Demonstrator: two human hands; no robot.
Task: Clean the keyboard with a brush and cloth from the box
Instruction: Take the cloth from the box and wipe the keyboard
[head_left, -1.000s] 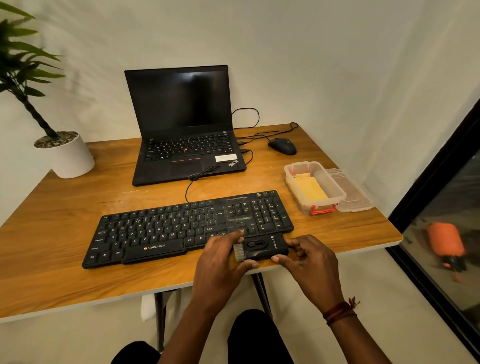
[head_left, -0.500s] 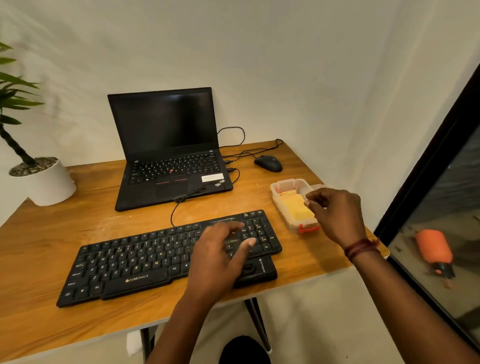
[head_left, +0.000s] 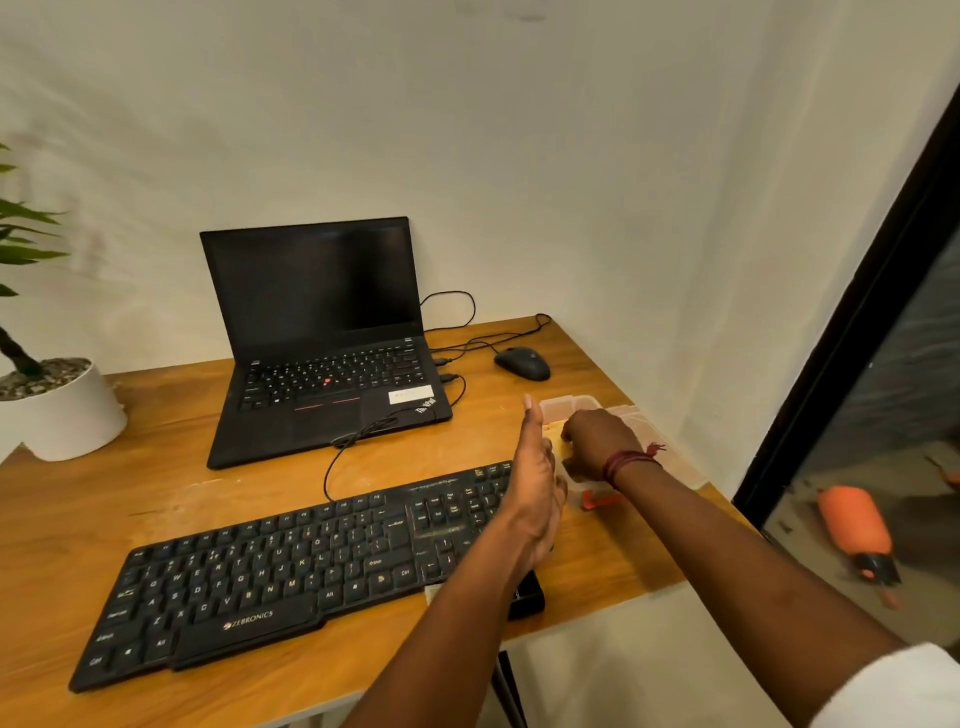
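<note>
A black keyboard lies across the front of the wooden table. The black brush rests at the table's front edge below the keyboard's right end, mostly hidden by my left forearm. The clear plastic box with an orange latch stands to the right of the keyboard. A yellow cloth lies inside it. My right hand reaches down into the box with its fingers curled onto the cloth; the fingertips are hidden. My left hand is flat and open against the box's left side.
An open black laptop stands behind the keyboard, with a black mouse and cables to its right. The box's clear lid lies right of the box. A white plant pot sits at the left. A dark door frame rises on the right.
Both hands left the brush, which now lies at the table's edge. My right hand went over to the box and down onto the cloth; my left hand rose from the keyboard to the box's side.
</note>
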